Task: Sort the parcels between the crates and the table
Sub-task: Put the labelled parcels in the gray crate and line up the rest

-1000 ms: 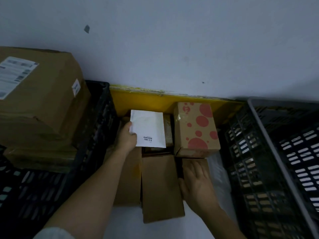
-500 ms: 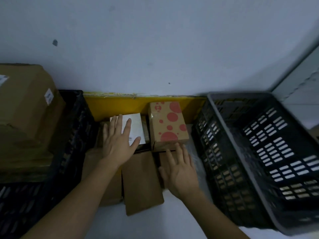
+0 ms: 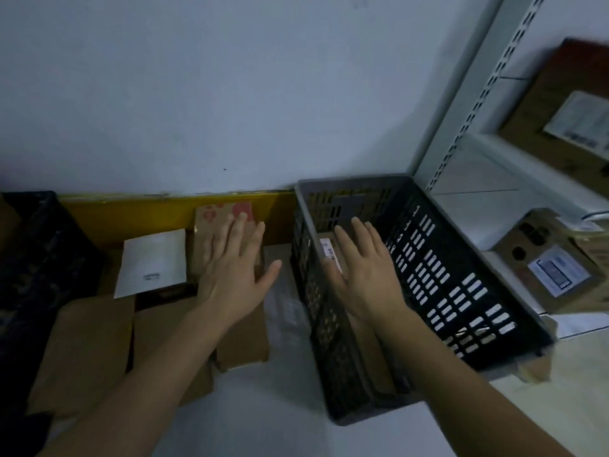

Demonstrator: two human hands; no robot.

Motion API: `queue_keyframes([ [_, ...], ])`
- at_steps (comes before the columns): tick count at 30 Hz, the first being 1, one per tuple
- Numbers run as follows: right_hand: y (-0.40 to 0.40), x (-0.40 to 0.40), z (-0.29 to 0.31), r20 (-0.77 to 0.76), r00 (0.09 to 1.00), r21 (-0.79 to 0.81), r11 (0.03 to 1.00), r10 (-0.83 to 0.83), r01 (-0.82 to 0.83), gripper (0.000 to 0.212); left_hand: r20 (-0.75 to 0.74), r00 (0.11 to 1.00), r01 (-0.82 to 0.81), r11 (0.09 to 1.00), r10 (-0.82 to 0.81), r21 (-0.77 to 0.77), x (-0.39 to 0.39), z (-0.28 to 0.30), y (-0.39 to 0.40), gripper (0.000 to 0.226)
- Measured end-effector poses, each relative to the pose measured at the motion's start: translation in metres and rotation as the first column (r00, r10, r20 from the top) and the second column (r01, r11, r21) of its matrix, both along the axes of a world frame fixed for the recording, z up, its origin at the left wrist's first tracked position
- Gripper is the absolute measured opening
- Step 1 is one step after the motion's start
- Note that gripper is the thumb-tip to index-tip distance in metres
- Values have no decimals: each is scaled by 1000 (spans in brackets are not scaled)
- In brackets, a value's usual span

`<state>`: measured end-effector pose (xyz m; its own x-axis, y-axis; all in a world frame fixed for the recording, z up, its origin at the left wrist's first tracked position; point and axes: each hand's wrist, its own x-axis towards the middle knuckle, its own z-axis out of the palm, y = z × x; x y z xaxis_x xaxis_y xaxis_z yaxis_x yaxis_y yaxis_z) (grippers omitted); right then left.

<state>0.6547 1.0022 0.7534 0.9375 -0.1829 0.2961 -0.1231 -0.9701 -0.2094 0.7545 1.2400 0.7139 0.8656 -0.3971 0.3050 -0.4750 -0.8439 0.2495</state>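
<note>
Grey crate (image 3: 418, 285) sits on the white surface (image 3: 273, 407) at right, long axis running from the near edge back toward the wall, slightly angled right. Black crate (image 3: 36, 258) at far left edge, mostly dark. Between them a cluster of brown cardboard parcels (image 3: 85, 351) lies flat, long sides pointing toward the wall. Spotted box (image 3: 220, 219) with red dots sits at the back against the yellow strip (image 3: 131, 212), just right of the white envelope (image 3: 153, 262), which lies flat on top of other parcels, its small printed label at its near edge. Left hand (image 3: 234, 275) is spread flat, fingers extended, over the spotted box, gripping nothing; whether it presses down or just hovers, cannot tell. Right hand (image 3: 365, 272) is open, fingers spread, reaching over the grey crate's near-left wall, holding nothing. Under it a labelled parcel (image 3: 329, 255) lies inside the crate, partly hidden by the hand. More labelled boxes sit on the shelf (image 3: 494, 199) at right.
</note>
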Motion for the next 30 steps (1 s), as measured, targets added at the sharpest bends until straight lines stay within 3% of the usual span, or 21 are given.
queue_keyframes([
  [5, -115, 7, -35, -374, 923, -88, 987, 89, -131, 83, -73, 997, 7, 1000, -7, -4, -38, 10, -72, 87],
  [9, -160, 19, -75, -641, 740, -101, 934, 202, -343, 95, -116, 992, -39, 998, 45, 57, -67, 13, -124, 87],
  [16, -161, 46, -130, -871, 434, -12, 874, 229, -485, 111, -230, 965, -80, 975, 129, 209, -96, -8, -154, 84],
  [22, -152, 57, -168, -912, 366, -8, 880, 188, -474, 111, -213, 958, -152, 968, 194, 198, -98, -13, -160, 81],
  [26, -151, 54, -167, -860, 447, 17, 889, 246, -457, 91, -263, 936, -192, 966, 233, 173, -99, -16, -159, 82],
  [30, -163, 57, -141, -830, 428, 234, 920, 358, -316, 88, -273, 926, -225, 962, 260, 151, -100, -18, -161, 83],
])
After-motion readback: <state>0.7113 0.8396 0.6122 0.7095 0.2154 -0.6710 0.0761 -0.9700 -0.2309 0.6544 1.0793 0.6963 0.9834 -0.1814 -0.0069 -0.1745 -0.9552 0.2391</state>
